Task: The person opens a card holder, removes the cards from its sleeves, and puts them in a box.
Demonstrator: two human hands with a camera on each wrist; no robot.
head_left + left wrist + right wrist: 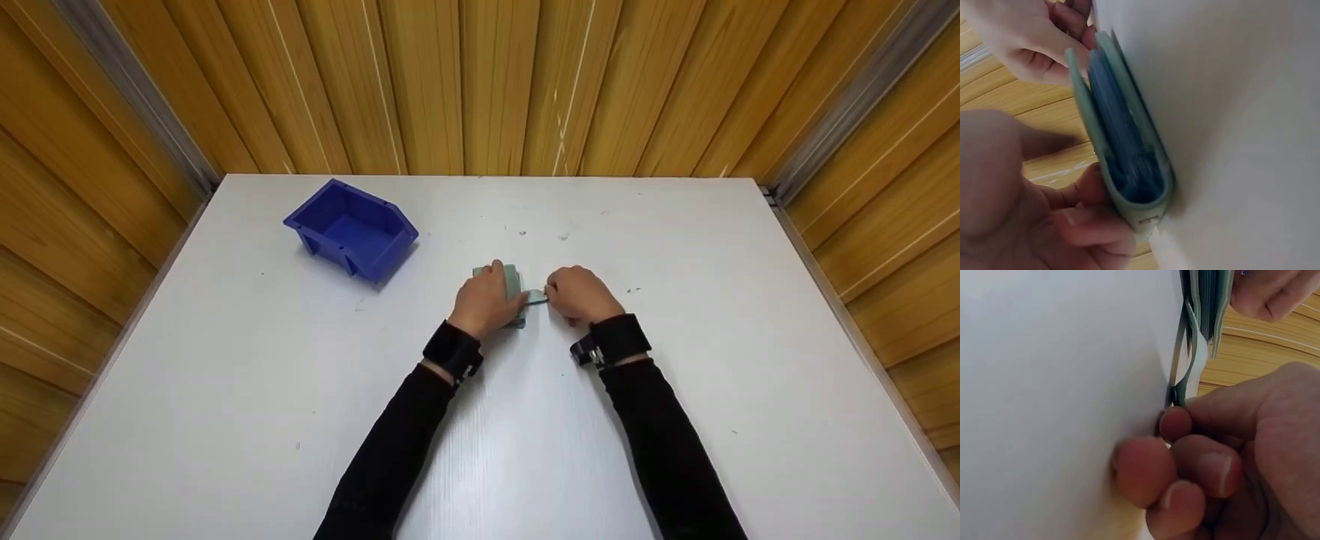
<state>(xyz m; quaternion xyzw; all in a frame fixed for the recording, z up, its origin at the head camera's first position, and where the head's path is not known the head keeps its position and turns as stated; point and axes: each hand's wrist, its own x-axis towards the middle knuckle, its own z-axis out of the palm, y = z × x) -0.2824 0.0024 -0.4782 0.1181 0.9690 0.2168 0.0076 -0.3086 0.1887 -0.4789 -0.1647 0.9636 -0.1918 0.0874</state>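
Note:
A pale green card holder (513,279) lies on the white table, with its spine edge in the fingers of my left hand (482,300). Seen end-on in the left wrist view, its two covers stand slightly apart around a stack of bluish sleeves (1114,98). A short strap (535,296) sticks out from the holder's right side. My right hand (583,294) pinches the strap's end between thumb and forefinger. In the right wrist view the strap (1199,354) bends away from the covers, and its tip is hidden by the fingers.
A dark blue open-fronted bin (352,229) stands at the back left of the white table (712,420). Wood-patterned panels (495,90) rise behind and along both sides. Black straps with small cameras sit on both wrists.

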